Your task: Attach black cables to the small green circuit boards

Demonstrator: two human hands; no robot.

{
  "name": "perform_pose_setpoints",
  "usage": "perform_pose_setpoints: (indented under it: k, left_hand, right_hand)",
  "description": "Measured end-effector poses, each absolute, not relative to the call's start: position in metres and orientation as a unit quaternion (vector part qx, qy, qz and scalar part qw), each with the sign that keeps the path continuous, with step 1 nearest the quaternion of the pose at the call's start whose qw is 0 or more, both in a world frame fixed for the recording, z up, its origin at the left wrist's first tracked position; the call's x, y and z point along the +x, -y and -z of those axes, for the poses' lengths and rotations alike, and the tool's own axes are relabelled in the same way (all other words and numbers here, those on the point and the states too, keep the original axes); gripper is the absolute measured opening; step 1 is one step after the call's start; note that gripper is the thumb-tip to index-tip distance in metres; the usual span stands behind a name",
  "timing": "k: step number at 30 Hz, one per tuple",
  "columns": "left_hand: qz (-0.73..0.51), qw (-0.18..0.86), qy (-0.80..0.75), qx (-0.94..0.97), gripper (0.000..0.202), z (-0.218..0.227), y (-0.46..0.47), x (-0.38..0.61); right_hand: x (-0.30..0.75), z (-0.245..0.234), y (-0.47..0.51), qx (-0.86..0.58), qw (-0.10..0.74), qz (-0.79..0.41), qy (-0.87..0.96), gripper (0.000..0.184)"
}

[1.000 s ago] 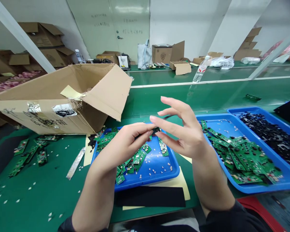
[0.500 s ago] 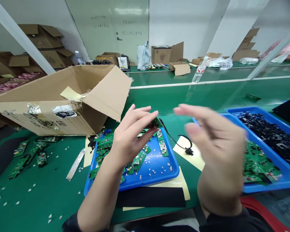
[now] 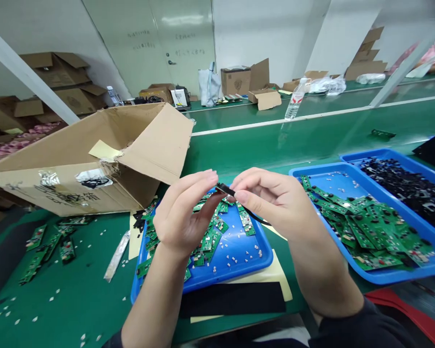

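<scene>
Over the near blue tray [image 3: 235, 268], my left hand [image 3: 183, 215] is closed with its fingertips around a small circuit board [image 3: 221, 189], seen nearly edge-on and mostly hidden. My right hand [image 3: 270, 195] pinches a black cable [image 3: 255, 217] close against that board. The cable's far end passes down behind my right hand. Whether the cable end is fixed to the board I cannot tell. Green circuit boards [image 3: 246, 220] and scattered small white bits lie in the tray beneath my hands.
A second blue tray [image 3: 384, 278] at right holds many green boards; beyond it another tray holds black parts [image 3: 406, 188]. An open cardboard box [image 3: 50, 188] stands at left. Loose boards [image 3: 50, 244] and a clear plastic strip [image 3: 116, 256] lie nearby. A bottle [image 3: 295, 101] stands behind.
My right hand has come in from the right and closed on the black cable beside the board. My left hand keeps hold of the board. The view has shifted slightly.
</scene>
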State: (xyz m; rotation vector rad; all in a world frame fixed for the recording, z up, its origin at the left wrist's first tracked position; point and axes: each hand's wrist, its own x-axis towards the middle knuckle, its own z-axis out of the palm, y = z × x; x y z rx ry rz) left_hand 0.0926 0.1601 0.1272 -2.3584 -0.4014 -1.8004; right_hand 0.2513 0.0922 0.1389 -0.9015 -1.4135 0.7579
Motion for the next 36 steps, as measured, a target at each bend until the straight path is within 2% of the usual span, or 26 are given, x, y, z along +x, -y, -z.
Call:
perform_pose_setpoints:
  k: [4, 11, 14, 18, 21, 26, 36]
  left_hand:
    - [0.592, 0.014, 0.135, -0.794, 0.045, -0.122, -0.159, 0.091]
    - [0.585, -0.133, 0.163, -0.783, 0.039, -0.116, -0.152, 0.096]
    - [0.589, -0.203, 0.165, -0.765, 0.046, -0.119, -0.147, 0.1]
    - [0.555, -0.265, 0.169, -0.771, 0.052, -0.127, -0.14, 0.102]
    - [0.528, -0.296, 0.185, -0.774, 0.052, -0.132, -0.136, 0.1]
    - [0.514, -0.302, 0.245, -0.765, 0.042, -0.135, -0.13, 0.1]
    - [0.519, -0.234, 0.296, -0.767, 0.033, -0.131, -0.129, 0.103]
  right_hand:
    - [0.248, -0.14, -0.093, -0.402, 0.61, -0.372, 0.573, 0.008]
    - [0.244, -0.137, -0.093, -0.411, 0.628, -0.189, 0.633, 0.008]
    - [0.242, -0.136, -0.093, -0.413, 0.632, -0.137, 0.642, 0.015]
    - [0.242, -0.136, -0.095, -0.419, 0.629, -0.056, 0.652, 0.005]
    - [0.245, -0.137, -0.096, -0.409, 0.615, -0.009, 0.674, 0.008]
    - [0.248, -0.136, -0.097, -0.411, 0.591, 0.025, 0.693, 0.011]
    - [0.246, -0.134, -0.097, -0.438, 0.56, 0.069, 0.7, 0.014]
